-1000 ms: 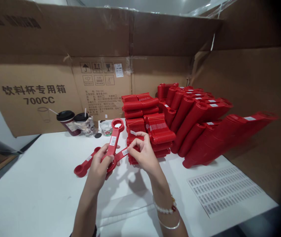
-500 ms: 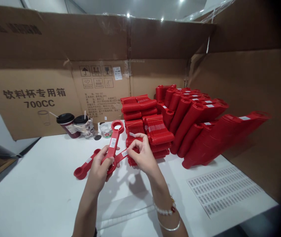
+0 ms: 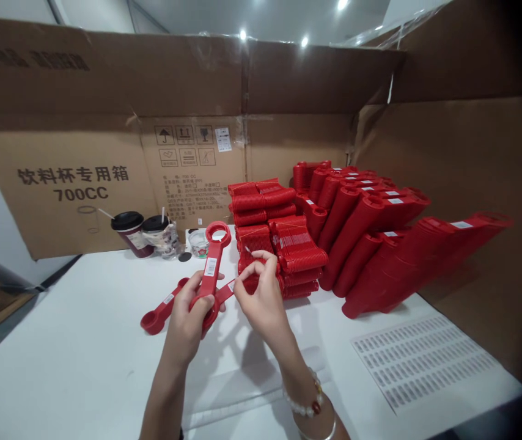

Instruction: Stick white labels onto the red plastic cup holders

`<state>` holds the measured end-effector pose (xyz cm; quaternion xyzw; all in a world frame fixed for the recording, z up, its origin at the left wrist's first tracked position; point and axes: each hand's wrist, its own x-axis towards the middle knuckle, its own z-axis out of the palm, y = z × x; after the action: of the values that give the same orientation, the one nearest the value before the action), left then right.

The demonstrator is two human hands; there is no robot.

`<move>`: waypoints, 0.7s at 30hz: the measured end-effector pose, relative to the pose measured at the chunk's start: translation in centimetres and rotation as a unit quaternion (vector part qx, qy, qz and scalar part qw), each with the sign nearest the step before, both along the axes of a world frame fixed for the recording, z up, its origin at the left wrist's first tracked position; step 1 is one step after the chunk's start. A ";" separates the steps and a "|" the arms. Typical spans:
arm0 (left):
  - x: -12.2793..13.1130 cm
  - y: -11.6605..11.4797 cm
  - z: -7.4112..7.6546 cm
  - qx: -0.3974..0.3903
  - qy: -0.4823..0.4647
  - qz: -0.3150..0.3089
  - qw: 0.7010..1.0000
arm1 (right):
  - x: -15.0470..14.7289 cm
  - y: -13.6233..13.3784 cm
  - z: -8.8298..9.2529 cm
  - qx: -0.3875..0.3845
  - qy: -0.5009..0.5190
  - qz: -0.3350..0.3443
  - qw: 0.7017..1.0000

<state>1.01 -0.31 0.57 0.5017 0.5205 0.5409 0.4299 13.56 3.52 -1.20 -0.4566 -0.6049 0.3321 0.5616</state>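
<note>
At far left, the white table (image 3: 73,348) carries the lower end of a red plastic spoon (image 3: 153,322), with a round bowl, a smooth glossy surface and a small white label on its arm. The left hand (image 3: 187,318) is closed in a fist around this spoon and a longer red plastic handle (image 3: 210,275), which rises from the fist, ends in an open ring and bears a white barcode label. Behind them, two lidded drink cups (image 3: 128,229) and a small clear cup (image 3: 199,244) stand before a corrugated cardboard wall (image 3: 288,146) printed with Chinese text and "700CC". The right hand (image 3: 263,305) is almost closed, thumb and forefinger pinched at the labelled tip of a red arm (image 3: 224,292); whether they have hold of it cannot be told. This hand lies just in front of ribbed stacks of nested red plastic pieces (image 3: 256,238). A beaded bracelet (image 3: 302,403) and a metal bangle (image 3: 320,435) ring its wrist. Further right, longer nested red rows (image 3: 371,226) lean on the cardboard, above a sheet of printed barcode labels (image 3: 426,360)
</note>
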 end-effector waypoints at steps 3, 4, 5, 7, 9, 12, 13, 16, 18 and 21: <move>0.3 -0.3 -0.1 0.026 0.010 0.018 0.999 | -0.6 -0.4 -0.2 0.041 -0.046 -0.031 0.998; 0.3 -0.4 -0.1 0.033 0.008 0.022 0.999 | -0.8 -0.5 -0.3 0.054 -0.062 -0.042 0.996; 0.3 -0.4 -0.2 0.038 0.006 0.026 0.999 | -0.9 -0.5 -0.2 0.067 -0.079 -0.054 0.993; 0.1 -0.5 -0.4 0.045 0.004 0.033 0.998 | -0.9 -0.5 -0.1 0.096 -0.112 -0.084 0.986; -0.4 -0.5 -0.6 0.055 -0.002 0.033 0.998 | -0.5 -0.2 0.0 0.111 -0.123 -0.111 0.980; -1.2 -0.5 -0.8 0.074 -0.016 0.028 0.997 | 0.4 0.5 0.1 0.094 -0.059 -0.126 0.986; -1.4 -0.5 -0.9 0.077 -0.019 0.029 0.996 | 0.7 0.7 0.1 0.081 -0.019 -0.119 0.989; -1.3 -0.6 -0.7 0.085 -0.021 0.046 0.995 | 1.1 0.8 0.3 0.056 0.100 -0.095 0.989; -1.0 -0.6 -0.4 0.093 -0.010 0.061 0.994 | 1.1 0.6 0.5 0.061 0.162 -0.074 0.982; -0.6 -0.6 -0.2 0.103 0.030 0.074 0.992 | 1.1 0.2 0.9 0.081 0.225 -0.025 0.971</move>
<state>0.39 -0.94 0.38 0.5195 0.5103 0.6065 0.3192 14.69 3.67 -0.34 -0.3384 -0.4764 0.3618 0.7264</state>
